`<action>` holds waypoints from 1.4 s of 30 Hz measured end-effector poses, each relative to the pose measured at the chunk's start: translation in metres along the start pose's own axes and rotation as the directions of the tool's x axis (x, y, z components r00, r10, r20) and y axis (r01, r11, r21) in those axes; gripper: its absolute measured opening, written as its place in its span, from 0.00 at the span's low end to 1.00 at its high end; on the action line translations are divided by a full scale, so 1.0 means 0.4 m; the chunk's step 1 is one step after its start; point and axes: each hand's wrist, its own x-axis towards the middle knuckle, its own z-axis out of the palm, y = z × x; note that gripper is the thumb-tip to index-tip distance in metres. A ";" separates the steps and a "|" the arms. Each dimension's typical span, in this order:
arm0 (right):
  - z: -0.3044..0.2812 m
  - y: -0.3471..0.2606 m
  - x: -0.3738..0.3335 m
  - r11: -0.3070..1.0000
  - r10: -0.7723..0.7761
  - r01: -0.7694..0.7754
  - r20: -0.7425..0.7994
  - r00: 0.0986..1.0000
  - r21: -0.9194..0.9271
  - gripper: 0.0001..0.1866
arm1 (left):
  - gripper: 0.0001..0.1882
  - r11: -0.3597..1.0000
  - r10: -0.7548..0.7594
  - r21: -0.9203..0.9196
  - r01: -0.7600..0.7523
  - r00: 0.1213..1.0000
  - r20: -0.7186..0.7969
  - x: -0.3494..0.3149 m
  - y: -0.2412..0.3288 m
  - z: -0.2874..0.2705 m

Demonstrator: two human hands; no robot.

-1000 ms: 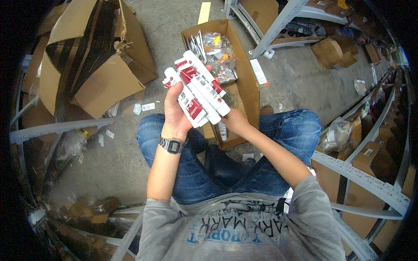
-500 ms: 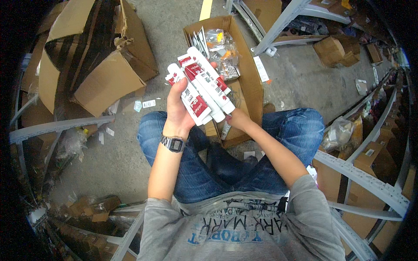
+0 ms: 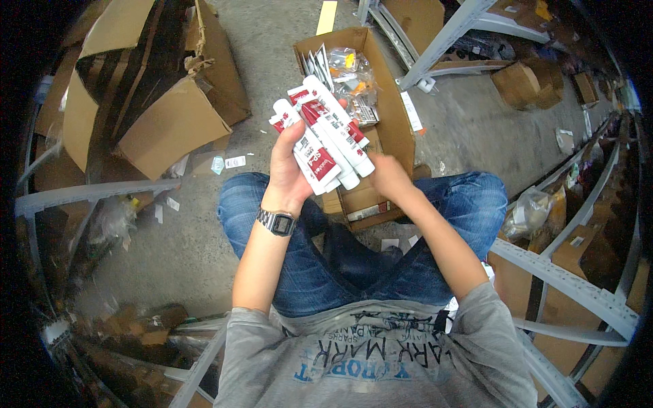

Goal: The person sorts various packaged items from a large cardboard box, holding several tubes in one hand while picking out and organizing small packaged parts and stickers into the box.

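My left hand [image 3: 287, 163], with a wristwatch [image 3: 276, 222] on its wrist, is wrapped round a stack of white-and-red squeeze tubes [image 3: 331, 146]. The tubes lie side by side and overlap, tilted over the near part of an open cardboard box [image 3: 401, 122]. Fingertips show past the stack's far right side. Close to the capped lower ends of the tubes, my right hand [image 3: 390, 178] is closed, its fingers curled and partly hidden. What it holds, if anything, cannot be made out.
Clear plastic bags with orange pieces [image 3: 351, 71] and flat packets [image 3: 317, 66] fill the box's far end. A large torn carton [image 3: 177, 122] stands at left. Metal shelving [image 3: 564, 272] flanks me on both sides. Paper scraps [image 3: 235, 162] litter the concrete floor.
My left hand and the tubes have shifted slightly right. My right hand has moved up and right, out from behind the stack. The small white tube seen lying in the box no longer shows there.
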 end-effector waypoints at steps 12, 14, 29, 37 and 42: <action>-0.275 -0.241 -0.040 0.802 -0.254 0.356 -0.265 0.930 0.480 0.18 | 0.31 0.996 -0.075 -0.050 0.075 0.997 0.006 -0.003 -0.018 0.013; -0.277 -0.238 -0.041 0.791 -0.229 0.319 -0.232 0.945 0.522 0.18 | 0.30 0.997 -0.068 -0.039 0.067 0.997 -0.034 -0.002 -0.023 -0.013; -0.299 -0.292 -0.066 0.896 -0.293 0.394 -0.391 0.873 0.207 0.12 | 0.33 0.998 -0.024 -0.059 0.020 0.997 -0.077 0.002 -0.034 0.001; -0.324 -0.287 -0.075 0.732 -0.052 0.264 -0.334 0.941 0.629 0.11 | 0.36 0.994 -0.019 -0.111 0.012 0.998 -0.061 -0.003 -0.018 0.003; -0.320 -0.251 -0.083 0.548 0.031 0.311 -0.390 0.920 0.776 0.11 | 0.37 0.992 0.017 -0.128 -0.016 1.000 0.007 -0.004 -0.003 0.010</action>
